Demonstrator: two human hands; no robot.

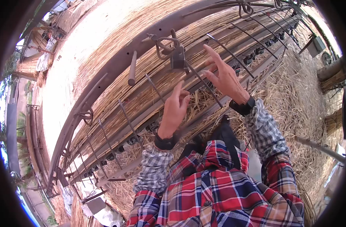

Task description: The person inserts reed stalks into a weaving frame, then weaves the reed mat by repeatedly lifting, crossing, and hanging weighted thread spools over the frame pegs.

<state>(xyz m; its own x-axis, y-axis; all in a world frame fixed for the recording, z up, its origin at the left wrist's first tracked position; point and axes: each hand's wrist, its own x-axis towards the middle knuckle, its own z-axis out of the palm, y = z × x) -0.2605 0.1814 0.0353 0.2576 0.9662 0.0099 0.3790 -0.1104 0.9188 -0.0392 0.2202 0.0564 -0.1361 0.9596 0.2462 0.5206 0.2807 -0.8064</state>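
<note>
My left hand (174,111) is raised over the near side of a long metal frame (122,56), its index finger stretched out and the others partly bent. Nothing shows in it. My right hand (226,77) hovers further right with fingers and thumb apart, also holding nothing visible. Between and beyond the hands sits a dark metal block (177,59) on the frame, with a bent metal loop (163,47) beside it. A thin metal rod (205,85) slants from the block toward me. Long dry reeds (116,89) lie lengthwise along the frame.
A rounded peg (132,70) juts from the frame's beam. Several thin rods, such as one rod (129,121), cross the frame at intervals. Loose straw (290,90) covers the ground. At right are reed bundles (333,123) and a pole (320,148).
</note>
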